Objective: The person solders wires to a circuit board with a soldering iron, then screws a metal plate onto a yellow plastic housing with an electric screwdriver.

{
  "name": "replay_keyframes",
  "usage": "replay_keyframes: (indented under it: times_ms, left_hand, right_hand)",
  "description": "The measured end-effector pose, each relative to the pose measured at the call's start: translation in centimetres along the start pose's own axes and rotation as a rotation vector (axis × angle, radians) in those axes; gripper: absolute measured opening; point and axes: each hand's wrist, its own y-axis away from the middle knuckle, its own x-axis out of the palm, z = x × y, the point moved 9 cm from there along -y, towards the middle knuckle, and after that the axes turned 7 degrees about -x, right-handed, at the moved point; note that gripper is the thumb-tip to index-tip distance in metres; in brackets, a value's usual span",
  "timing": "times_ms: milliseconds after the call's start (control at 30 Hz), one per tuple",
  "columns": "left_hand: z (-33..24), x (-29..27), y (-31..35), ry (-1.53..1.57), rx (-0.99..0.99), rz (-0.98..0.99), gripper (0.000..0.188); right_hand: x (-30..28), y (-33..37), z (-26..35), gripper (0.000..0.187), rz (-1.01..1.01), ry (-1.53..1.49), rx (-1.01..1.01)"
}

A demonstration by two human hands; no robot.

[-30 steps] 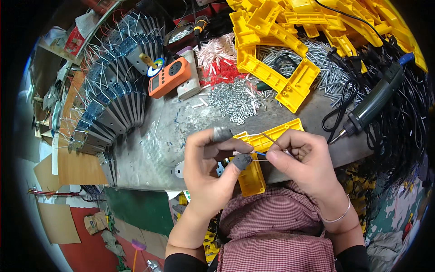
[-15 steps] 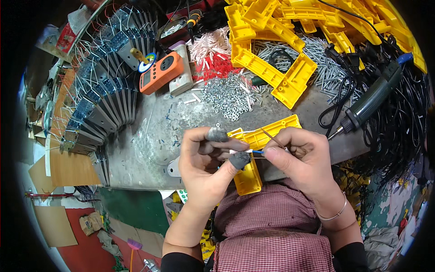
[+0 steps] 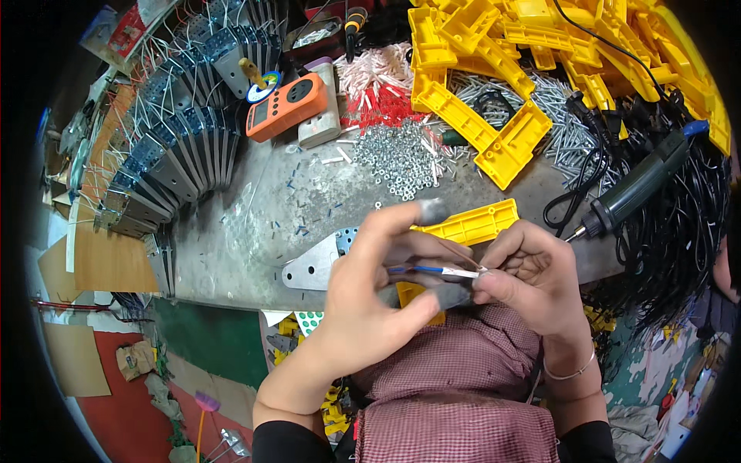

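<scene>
My right hand pinches a white sleeve at the end of a blue wire. A thin brown wire runs to the same fingertips. My left hand curves around the blue wire with thumb and index finger spread apart; its fingertips are grey, and its lower fingers are partly hidden. Beneath both hands lies a yellow plastic housing, partly covered by them. A grey metal plate with holes and a blue perforated end lies beside my left hand.
Small nuts, screws and pinkish-white sleeves lie in heaps. Yellow housings pile up behind. An orange meter and rows of metal plates stand left; a green power screwdriver and black cables lie right.
My left thumb and index finger have spread apart from the wire. The white sleeve has shifted right, to my right fingertips. The metal plate at the left shows more fully.
</scene>
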Motion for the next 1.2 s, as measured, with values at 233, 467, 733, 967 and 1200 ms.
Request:
replay_keyframes:
  times_ms: [233,467,733,967,1200]
  left_hand:
    - [-5.0,1.0,3.3,-0.705,0.497,-0.046,0.050]
    - [-0.8,-9.7,3.6,-0.755,-0.047,-0.329,0.061]
    - [3.2,-5.3,1.6,-1.061,0.121,-0.003,0.089]
    - [2.0,-9.2,1.3,-1.123,0.052,0.031,0.079]
    - [-0.5,-7.7,-8.3,-0.962,0.251,-0.104,0.040]
  right_hand:
    - [3.5,-0.7,3.6,0.013,0.227,0.641,-0.339]
    - [0.3,-0.4,0.4,0.021,0.006,0.027,0.063]
    - [0.7,-1.0,0.6,0.028,0.139,0.011,-0.237]
    - [0.8,-0.9,-0.8,0.026,0.075,0.071,-0.107]
    - [1.2,-0.3,-0.5,0.016,0.125,0.197,-0.471]
